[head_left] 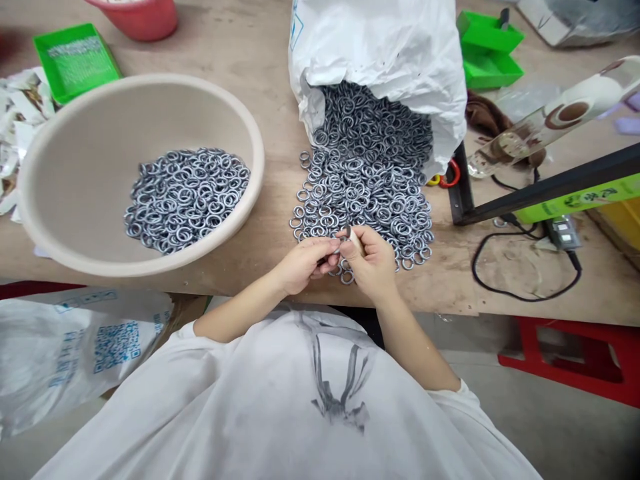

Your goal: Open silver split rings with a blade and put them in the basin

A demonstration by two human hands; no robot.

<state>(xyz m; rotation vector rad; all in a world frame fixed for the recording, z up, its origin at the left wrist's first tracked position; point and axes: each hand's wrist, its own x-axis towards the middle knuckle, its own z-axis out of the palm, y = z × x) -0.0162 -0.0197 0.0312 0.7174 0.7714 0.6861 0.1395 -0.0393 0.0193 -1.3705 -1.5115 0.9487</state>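
Note:
A heap of small metal rings [367, 173] spills from an open white sack [380, 47] onto the wooden table [270, 233]. My left hand [305, 263] and my right hand [373, 263] meet at the near edge of the heap, fingertips pinched together on a ring [341, 243] between them. To the left, a large beige basin [65, 167] holds a smaller pile of the same rings [187, 197].
Green trays [75, 60] [487, 50] sit at the back left and back right, a red tub [143, 17] at the back. A black bar [550, 187] and black cable [520, 293] lie to the right. A white bag [75, 347] and red stool [575, 357] are below the table.

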